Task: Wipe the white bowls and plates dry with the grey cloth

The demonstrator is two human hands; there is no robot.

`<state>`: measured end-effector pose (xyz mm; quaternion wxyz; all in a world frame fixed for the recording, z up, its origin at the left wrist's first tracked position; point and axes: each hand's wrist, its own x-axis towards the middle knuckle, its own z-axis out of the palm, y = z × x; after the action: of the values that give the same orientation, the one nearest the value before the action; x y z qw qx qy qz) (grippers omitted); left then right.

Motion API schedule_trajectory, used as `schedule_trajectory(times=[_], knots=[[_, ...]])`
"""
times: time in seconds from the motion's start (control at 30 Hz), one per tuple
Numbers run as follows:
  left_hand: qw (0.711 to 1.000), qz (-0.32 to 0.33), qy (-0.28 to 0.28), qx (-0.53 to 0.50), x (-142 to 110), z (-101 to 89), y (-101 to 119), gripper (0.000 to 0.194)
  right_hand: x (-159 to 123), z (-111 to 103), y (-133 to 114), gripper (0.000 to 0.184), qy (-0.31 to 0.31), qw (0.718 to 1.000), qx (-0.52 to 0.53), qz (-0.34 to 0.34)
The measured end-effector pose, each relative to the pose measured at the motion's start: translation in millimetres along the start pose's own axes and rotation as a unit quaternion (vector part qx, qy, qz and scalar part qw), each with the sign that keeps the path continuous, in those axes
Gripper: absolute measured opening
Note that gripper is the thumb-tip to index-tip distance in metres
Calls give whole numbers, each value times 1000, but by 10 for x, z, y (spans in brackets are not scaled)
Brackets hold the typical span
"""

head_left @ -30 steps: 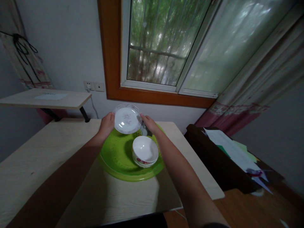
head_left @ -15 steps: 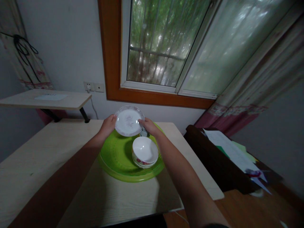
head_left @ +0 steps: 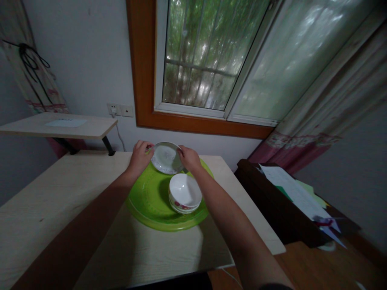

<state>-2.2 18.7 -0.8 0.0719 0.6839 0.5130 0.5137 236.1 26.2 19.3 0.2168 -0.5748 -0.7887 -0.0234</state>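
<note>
A white plate [head_left: 167, 158] with a grey patterned rim is tilted over the far part of a round green basin [head_left: 145, 215]. My left hand [head_left: 140, 156] closes on the plate's left edge. At its right edge, my right hand [head_left: 189, 158] grips the rim with thumb and fingers. Below the plate, toward me, a stack of white bowls [head_left: 185, 191] with red floral decoration sits in the basin. Part of the basin's far side is hidden behind the plate and my hands.
The basin rests on a pale wooden table [head_left: 99, 229]. A raised shelf [head_left: 60, 124] stands at the table's far left. Beyond the right edge is a dark brown piece of furniture [head_left: 263, 201] with papers [head_left: 290, 189] on it. A window [head_left: 199, 72] is behind.
The plate has tipped and moved slightly right and down toward the basin, still between both hands. My left hand has shifted right and upward. The bowls have stayed in place.
</note>
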Motion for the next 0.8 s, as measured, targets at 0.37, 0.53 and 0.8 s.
schedule_trajectory(times=[0.37, 0.53, 0.8], knots=[[996, 20, -84, 33, -1, 24, -41, 38, -58, -35, -146, 38, 0, 997, 0, -77], [988, -66, -121, -72, 5, 34, -56, 32, -42, 11, -68, 35, 8, 993, 69, -93], [993, 6, -51, -111, 10, 6, -21, 23, 17, 102, 62, 48, -27, 943, 311, -115]])
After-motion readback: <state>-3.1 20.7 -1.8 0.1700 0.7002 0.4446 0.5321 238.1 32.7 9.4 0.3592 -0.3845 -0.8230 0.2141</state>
